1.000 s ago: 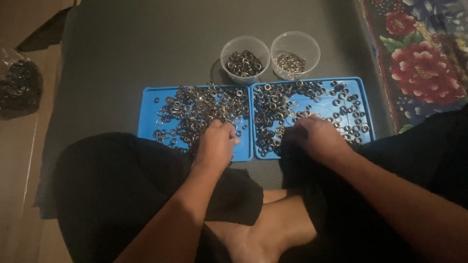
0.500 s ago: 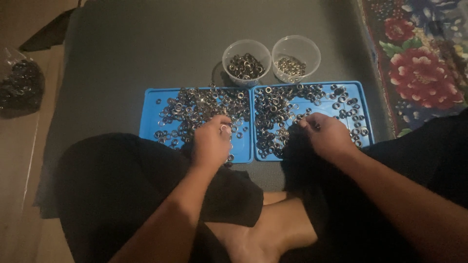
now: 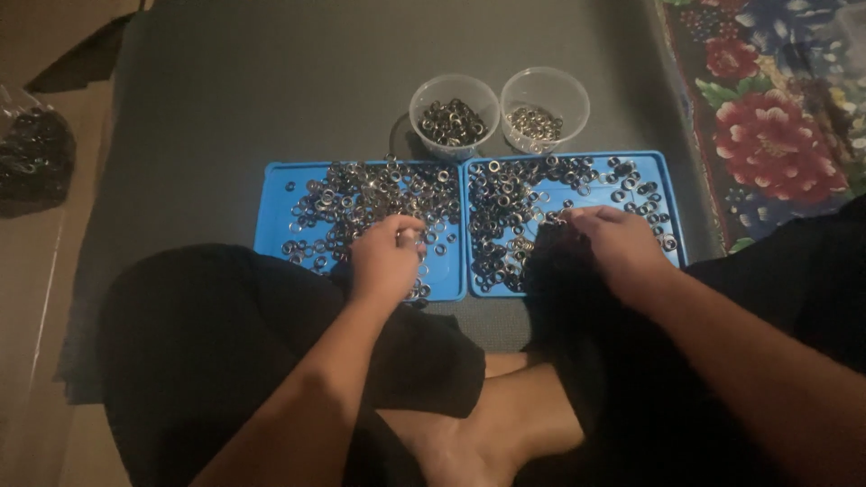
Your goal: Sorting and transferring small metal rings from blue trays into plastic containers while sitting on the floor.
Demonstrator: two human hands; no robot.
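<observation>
Two blue trays lie side by side on a dark grey mat, both strewn with several small metal rings. My left hand (image 3: 386,260) rests over the near right corner of the left tray (image 3: 275,194), its fingers curled onto the rings (image 3: 379,194). My right hand (image 3: 615,243) lies on the right tray (image 3: 666,185), fingertips pinching among the rings (image 3: 505,207) near its middle. Whether either hand holds a ring is too small to tell.
Two clear plastic cups stand just beyond the trays, the left cup (image 3: 453,117) with darker rings, the right cup (image 3: 544,110) with lighter ones. A dark bag (image 3: 32,158) lies far left. A floral rug (image 3: 776,117) lies at the right. My crossed legs fill the foreground.
My left hand has crept slightly forward onto the left tray. My right hand has shifted a little right and forward among the rings. Trays and cups have not moved.
</observation>
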